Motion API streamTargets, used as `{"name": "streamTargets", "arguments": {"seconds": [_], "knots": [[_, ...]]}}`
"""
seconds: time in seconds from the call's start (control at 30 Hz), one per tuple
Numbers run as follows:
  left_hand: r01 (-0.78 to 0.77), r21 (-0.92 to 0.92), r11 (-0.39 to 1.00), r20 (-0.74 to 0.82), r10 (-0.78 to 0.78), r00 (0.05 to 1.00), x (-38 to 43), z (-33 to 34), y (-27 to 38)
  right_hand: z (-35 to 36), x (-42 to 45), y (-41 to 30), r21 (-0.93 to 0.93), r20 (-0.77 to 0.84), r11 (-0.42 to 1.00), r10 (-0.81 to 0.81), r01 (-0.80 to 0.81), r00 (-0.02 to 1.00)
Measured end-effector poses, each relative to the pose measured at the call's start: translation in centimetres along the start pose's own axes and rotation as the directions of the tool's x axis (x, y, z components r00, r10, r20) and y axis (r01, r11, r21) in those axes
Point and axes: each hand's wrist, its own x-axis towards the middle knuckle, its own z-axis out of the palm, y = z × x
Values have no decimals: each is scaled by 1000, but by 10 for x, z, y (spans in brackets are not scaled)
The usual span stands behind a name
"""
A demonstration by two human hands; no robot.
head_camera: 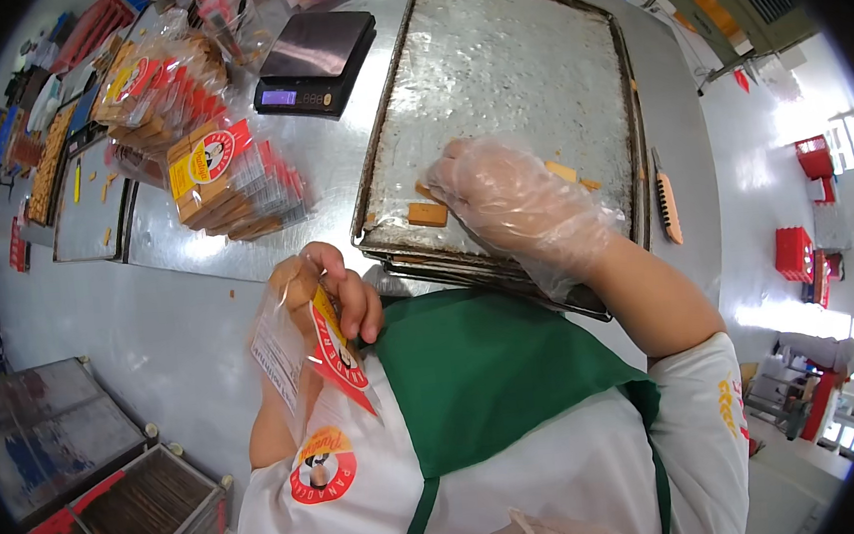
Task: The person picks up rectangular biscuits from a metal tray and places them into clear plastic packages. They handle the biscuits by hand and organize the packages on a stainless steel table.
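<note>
My left hand (342, 292), bare, holds a clear printed plastic bag (302, 352) with a red and yellow label; a brown piece shows near its upper end. My right hand (516, 200), in a clear plastic glove, rests low over a worn metal baking tray (508, 57). Its fingers are curled down; whether they grip the small brown piece beside them is hidden. A rectangular brown baked piece (427, 214) lies on the tray left of the glove, and a paler piece (561, 172) lies beyond the hand.
Filled bags of brown baked pieces (217, 178) are piled at the left, beside a black digital scale (317, 65). A knife with an orange handle (667, 206) lies right of the tray. Farther left are more trays (88, 211); a wheeled crate (145, 515) stands at lower left.
</note>
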Motion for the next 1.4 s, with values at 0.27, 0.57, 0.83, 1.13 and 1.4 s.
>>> {"name": "streamTargets", "arguments": {"seconds": [0.27,0.57,0.83,1.13,1.4], "knots": [[-189,-108,976,0,190,982,-15,-5,20,-11,-43,-9,-176,64,983,62,-50,996],[-207,-38,978,5,208,978,1,-4,26,12,-11,-25,108,-176,982,-135,155,975],[-242,5,970,-19,242,970,-13,-27,23,8,-30,-26,-51,10,998,-40,41,999],[-203,81,976,-230,216,949,-8,-18,15,-5,1,15,-36,-174,997,55,-63,983],[-169,117,979,-352,199,915,-12,-13,18,-2,-9,24,-22,-71,994,110,-112,991]]}}
